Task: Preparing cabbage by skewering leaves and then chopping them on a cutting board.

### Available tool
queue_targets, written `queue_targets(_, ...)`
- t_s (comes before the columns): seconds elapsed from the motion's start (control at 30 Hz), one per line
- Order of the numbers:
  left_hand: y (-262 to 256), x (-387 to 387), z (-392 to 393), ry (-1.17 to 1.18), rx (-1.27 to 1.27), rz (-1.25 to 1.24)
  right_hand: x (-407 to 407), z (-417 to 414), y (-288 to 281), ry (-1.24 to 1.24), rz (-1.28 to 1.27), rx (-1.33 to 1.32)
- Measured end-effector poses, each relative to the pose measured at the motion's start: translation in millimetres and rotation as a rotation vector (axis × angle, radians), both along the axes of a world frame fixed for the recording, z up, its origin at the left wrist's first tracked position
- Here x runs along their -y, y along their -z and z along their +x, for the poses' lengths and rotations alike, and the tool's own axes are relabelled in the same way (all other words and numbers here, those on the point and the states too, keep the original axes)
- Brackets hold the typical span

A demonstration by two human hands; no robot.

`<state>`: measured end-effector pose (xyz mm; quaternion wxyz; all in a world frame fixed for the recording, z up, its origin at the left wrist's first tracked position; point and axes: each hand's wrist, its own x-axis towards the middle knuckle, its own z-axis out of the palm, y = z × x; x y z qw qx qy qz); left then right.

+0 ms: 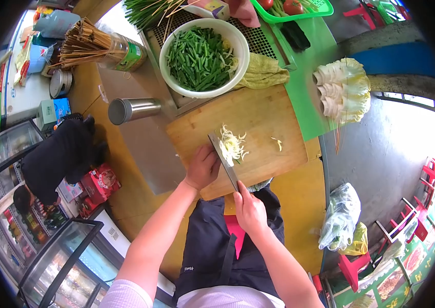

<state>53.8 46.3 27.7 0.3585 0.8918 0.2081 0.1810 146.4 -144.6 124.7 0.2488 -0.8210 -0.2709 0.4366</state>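
My right hand grips the handle of a cleaver-like kitchen knife, its blade standing on edge on a wooden cutting board. Against the blade's left side, my left hand has its fingers curled; whether anything lies beneath them is hidden. Shredded pale yellow-white vegetable is heaped along the blade's right side. A few loose shreds lie apart farther right on the board. Beyond the board, a white bowl holds cut green stalks and some pale shreds.
A steel flask and a jar of wooden skewers stand at left. A yellow-green cloth touches the bowl. Skewered cabbage leaves lie at right, below a green basket. Another person bends near glass-doored cabinets at left.
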Motion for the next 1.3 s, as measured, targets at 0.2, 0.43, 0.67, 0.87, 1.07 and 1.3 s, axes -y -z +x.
queue_targets(0.2, 1.9, 1.8, -4.1, 0.027, 0.022, -0.002, 0.7, -1.6, 12.8, 0.059, 0.077, 0.025)
queue_targets(0.43, 6.9, 2.1, -9.8, -0.018, -0.018, 0.002, 18.8, -10.4, -39.2, -0.017, -0.012, 0.005)
queue_targets(0.67, 0.3, 0.7, -6.3, -0.008, -0.045, 0.013, 7.1, -9.3, 4.3, 0.009, 0.016, 0.012)
queue_targets(0.87, 0.5, 2.2, -6.8, 0.001, -0.008, -0.015, -5.4, 0.1, 13.1, 0.020, 0.062, 0.019)
queue_targets(1.07, 7.4, 6.5, -12.5, -0.045, -0.056, 0.005, 13.2, -9.0, -34.8, -0.015, 0.011, 0.001)
queue_targets(1.3, -0.8, 1.6, -6.7, -0.033, -0.048, 0.042, 7.6, -9.6, -9.4, 0.001, 0.050, 0.015)
